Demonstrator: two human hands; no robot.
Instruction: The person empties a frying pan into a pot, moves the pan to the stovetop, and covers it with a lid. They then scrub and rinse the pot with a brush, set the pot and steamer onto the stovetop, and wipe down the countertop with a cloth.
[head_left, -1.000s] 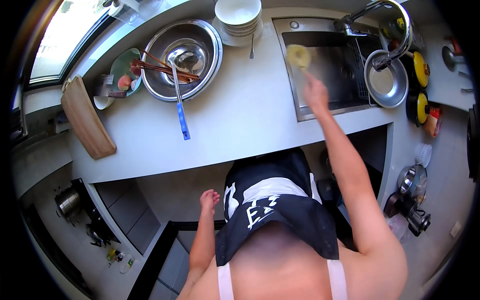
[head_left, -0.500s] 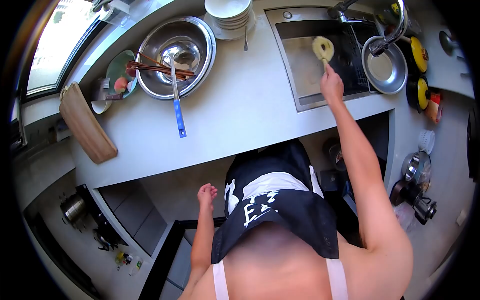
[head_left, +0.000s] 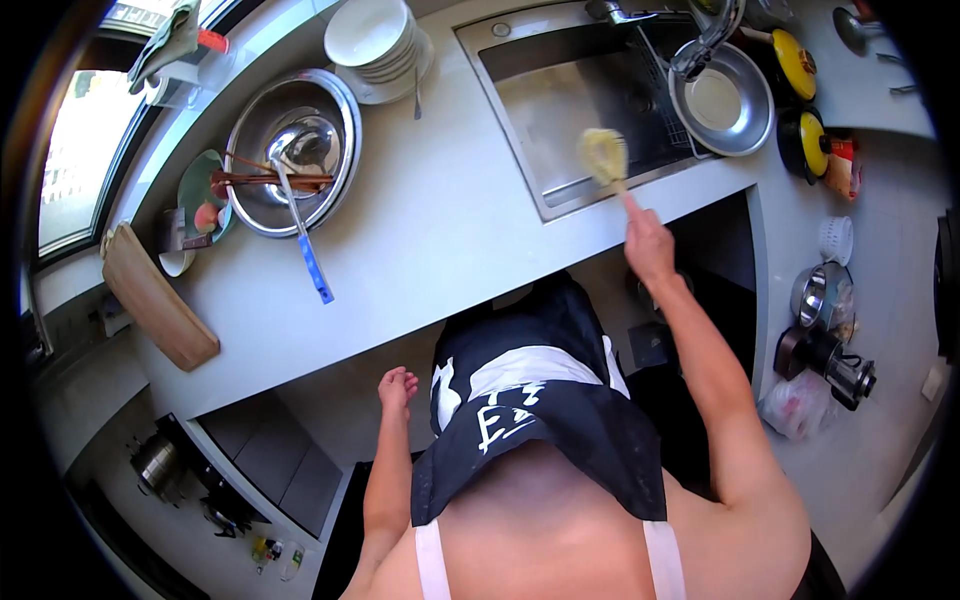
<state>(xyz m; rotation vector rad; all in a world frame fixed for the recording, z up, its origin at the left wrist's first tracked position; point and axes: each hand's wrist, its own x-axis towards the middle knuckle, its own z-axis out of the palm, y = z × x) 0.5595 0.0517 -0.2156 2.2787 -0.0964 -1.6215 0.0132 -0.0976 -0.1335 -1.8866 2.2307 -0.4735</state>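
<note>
My right hand [head_left: 649,247] is closed around the handle of a dish brush [head_left: 605,157] with a pale yellow, looped head. The brush head is above the front part of the sink [head_left: 545,205], blurred by motion. Down at my side, in front of the counter, hangs my left hand [head_left: 398,389], its fingers curled in and nothing visible in them. It touches neither the counter nor any object.
On the counter [head_left: 420,220] stand steel bowls [head_left: 350,160] with chopsticks [head_left: 270,180] and a blue-handled ladle [head_left: 316,272]. Stacked white bowls [head_left: 368,35] are at the back. A cutting board [head_left: 160,297] leans left. A steel basin [head_left: 752,125] sits at the sink's right.
My right hand has drawn the brush back toward me and left, from the sink's middle to its front edge. The view has shifted and turned slightly. My left hand still hangs down.
</note>
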